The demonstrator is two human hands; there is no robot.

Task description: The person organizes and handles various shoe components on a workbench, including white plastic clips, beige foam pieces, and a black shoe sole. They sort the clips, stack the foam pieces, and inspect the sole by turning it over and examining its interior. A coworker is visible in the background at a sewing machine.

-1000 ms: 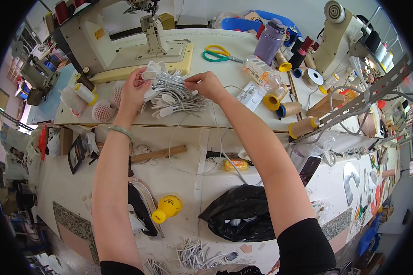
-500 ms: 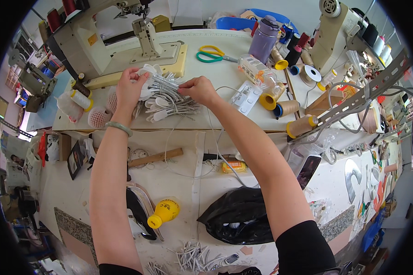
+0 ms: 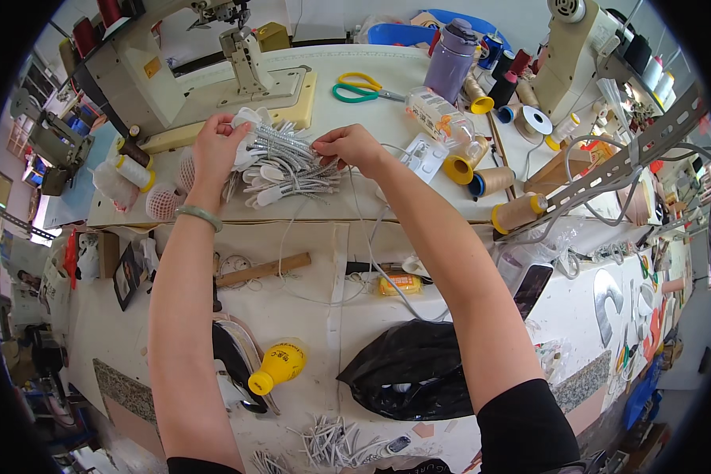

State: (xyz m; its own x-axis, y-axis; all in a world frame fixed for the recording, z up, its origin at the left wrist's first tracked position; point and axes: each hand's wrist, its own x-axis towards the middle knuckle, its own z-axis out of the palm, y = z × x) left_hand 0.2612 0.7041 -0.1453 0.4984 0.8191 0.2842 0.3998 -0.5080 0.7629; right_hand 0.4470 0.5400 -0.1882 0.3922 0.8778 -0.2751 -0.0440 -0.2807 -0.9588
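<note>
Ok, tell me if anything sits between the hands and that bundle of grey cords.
Nothing visible does. The left hand and right hand both already touch the bundle of grey cords on the white table.

grey braided cords point(image 3: 288, 162) with glossy white plastic tips; smooth white matt table point(image 3: 387, 118); glossy plastic-handled scissors point(image 3: 355, 87); rough wooden stick point(image 3: 262, 269).

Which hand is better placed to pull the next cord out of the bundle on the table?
Right, probably. The right hand already pinches at the loose ends of the bundle of white cords, while the left hand grips the bundle's far end, steadying it beside the sewing machine.
</note>
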